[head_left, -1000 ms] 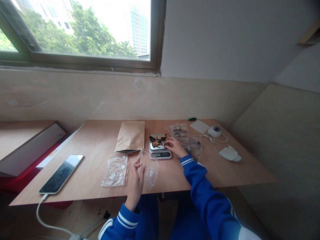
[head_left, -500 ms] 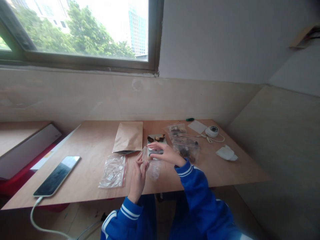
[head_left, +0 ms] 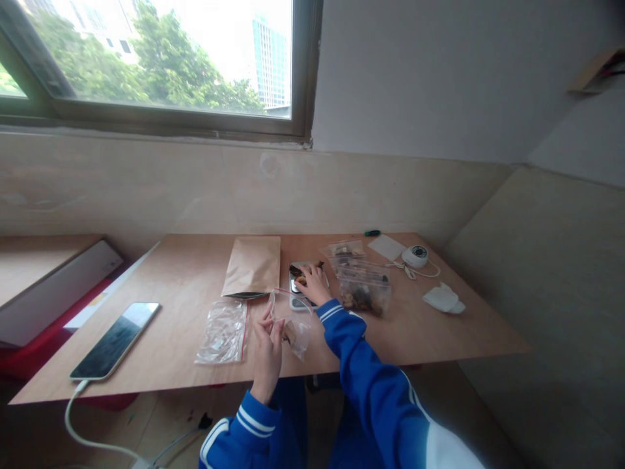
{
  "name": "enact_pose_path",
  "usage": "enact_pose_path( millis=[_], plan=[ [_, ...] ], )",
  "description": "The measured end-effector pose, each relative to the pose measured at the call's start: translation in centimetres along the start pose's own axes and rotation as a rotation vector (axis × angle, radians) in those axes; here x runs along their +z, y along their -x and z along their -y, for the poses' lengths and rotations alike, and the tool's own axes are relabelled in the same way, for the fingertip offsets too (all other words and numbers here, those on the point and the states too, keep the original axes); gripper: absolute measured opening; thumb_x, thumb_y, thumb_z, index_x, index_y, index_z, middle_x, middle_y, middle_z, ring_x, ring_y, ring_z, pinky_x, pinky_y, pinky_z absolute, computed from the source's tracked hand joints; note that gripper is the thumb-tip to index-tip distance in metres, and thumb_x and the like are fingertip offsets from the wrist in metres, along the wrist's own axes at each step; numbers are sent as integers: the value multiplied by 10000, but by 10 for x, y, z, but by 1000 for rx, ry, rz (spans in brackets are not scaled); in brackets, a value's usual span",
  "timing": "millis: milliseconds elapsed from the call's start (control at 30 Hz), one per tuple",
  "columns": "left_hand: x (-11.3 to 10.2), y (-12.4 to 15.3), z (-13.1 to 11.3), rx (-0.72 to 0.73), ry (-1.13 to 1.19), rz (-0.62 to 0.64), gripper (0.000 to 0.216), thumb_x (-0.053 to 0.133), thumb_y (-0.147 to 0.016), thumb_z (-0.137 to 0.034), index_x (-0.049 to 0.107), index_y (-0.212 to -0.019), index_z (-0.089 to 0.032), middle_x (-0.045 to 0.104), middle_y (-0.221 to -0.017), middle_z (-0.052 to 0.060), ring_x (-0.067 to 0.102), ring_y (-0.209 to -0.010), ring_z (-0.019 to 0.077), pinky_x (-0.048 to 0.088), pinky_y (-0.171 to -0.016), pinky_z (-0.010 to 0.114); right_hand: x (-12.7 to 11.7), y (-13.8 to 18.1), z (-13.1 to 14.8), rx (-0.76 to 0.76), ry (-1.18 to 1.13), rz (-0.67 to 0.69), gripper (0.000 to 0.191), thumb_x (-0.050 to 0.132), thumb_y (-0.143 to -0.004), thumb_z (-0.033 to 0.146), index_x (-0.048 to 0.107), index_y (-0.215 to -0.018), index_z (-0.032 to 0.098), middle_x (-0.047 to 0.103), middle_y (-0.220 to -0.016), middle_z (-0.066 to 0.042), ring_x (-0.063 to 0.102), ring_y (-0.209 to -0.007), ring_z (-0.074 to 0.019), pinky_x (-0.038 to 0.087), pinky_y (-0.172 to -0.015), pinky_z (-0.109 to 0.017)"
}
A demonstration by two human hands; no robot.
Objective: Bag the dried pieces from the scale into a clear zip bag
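Observation:
My left hand [head_left: 268,355] pinches the edge of a clear zip bag [head_left: 301,331] with a red strip, its mouth spread apart. A brown, dark-edged piece [head_left: 289,332] lies inside that bag. Beyond it, my right hand [head_left: 315,286] reaches over a small flat scale [head_left: 297,303], its fingers curled onto dried brown pieces [head_left: 295,271]. What exactly they are I cannot make out, and the hand covers part of them. Left of my left hand rests a pack of clear empty bags [head_left: 222,333]. Behind it is a brown kraft pouch [head_left: 252,264].
Zip bags of dark and brown pieces [head_left: 364,293] lie right of the scale. Farther right are a white dome-shaped device [head_left: 415,256] with a cable, a white paper [head_left: 385,247] and a crumpled tissue [head_left: 444,298]. A phone [head_left: 116,340] on a cable lies near the left edge.
My right hand has moved away from the bag, forward to the pieces on the scale. A brown piece now shows inside the bag, which my left hand still holds.

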State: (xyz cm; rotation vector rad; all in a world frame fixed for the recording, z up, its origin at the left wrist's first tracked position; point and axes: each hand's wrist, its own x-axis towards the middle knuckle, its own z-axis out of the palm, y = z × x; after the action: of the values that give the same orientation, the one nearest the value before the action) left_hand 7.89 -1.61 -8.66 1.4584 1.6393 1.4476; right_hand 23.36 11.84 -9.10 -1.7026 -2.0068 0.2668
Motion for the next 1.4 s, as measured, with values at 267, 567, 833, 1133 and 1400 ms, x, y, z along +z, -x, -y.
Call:
enact_pose_path(
  millis=[267,567,833,1133,1400],
  plan=[
    [-3,5,12,-71,25,16,319,520,-816,-487,439,-885,-187,589,-1109,154,630,-938,249,519,-777,414,5,5,-17,-1,-276,-119,306,502,-742,40,640,-988,157,596,-1156,-123,515,-1090,-242,386,-975,-406],
    [-1,4,-3,-36,11,-4,334,496,-820,-509,452,-900,-188,626,-960,115,649,-856,247,531,-719,405,-10,13,-31,133,-449,-196,279,518,-726,92,686,-940,156,702,-886,-83,640,-847,-225,489,-819,-384],
    [2,-8,-9,37,-48,8,358,469,-842,-485,474,-1007,-168,616,-1032,138,636,-933,253,528,-752,403,-39,15,-6,144,-759,-117,313,620,-730,270,660,-1005,126,708,-882,-78,656,-769,-192,526,-669,-294],
    [9,-1,-6,72,-46,-32,289,467,-845,-464,449,-919,-186,618,-1060,151,639,-929,244,529,-738,375,-77,45,55,8,-235,147,275,572,-673,41,666,-901,162,689,-797,-82,641,-803,-245,471,-724,-320],
    [4,2,2,18,17,-95,248,477,-844,-453,406,-833,-217,601,-1010,126,599,-1017,263,528,-778,410,-59,30,44,-76,-468,49,295,478,-799,155,627,-1043,227,673,-863,-28,619,-739,-163,475,-694,-273]
  ],
)
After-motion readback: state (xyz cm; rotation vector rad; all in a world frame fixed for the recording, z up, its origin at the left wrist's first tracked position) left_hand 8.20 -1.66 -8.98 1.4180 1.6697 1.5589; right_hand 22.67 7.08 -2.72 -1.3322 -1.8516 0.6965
